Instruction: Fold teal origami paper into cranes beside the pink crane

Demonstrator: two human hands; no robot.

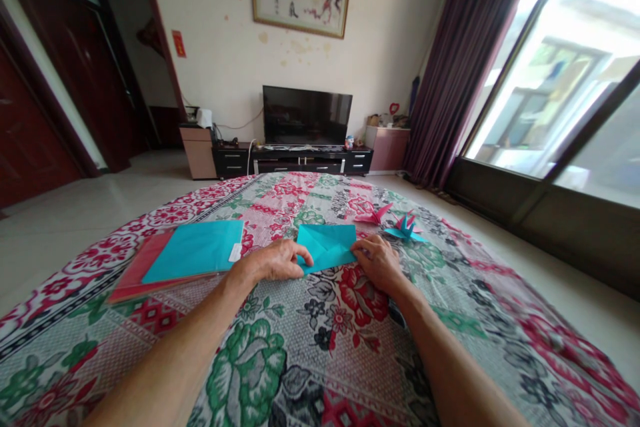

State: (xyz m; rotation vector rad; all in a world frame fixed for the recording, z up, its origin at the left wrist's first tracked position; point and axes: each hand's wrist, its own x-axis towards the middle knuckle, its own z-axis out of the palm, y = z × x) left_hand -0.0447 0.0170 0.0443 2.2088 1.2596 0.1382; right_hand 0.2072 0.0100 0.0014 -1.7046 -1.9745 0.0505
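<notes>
A blue paper sheet (327,245) with crease lines lies on the patterned tablecloth (320,340) between my hands. My left hand (281,259) grips its lower left corner, thumb and index finger curled onto the edge. At the right edge, my right hand (379,260) pinches the paper between thumb and fingers. Past my right hand rest a folded pink paper crane (375,215) and a blue one (407,230), with more pink paper just behind the blue.
Left of my left hand lies a pack of blue paper (200,250) with a white label, overlapping a red pack (135,270). Beyond the round table's far edge stand a television (307,117) and a low cabinet (233,161).
</notes>
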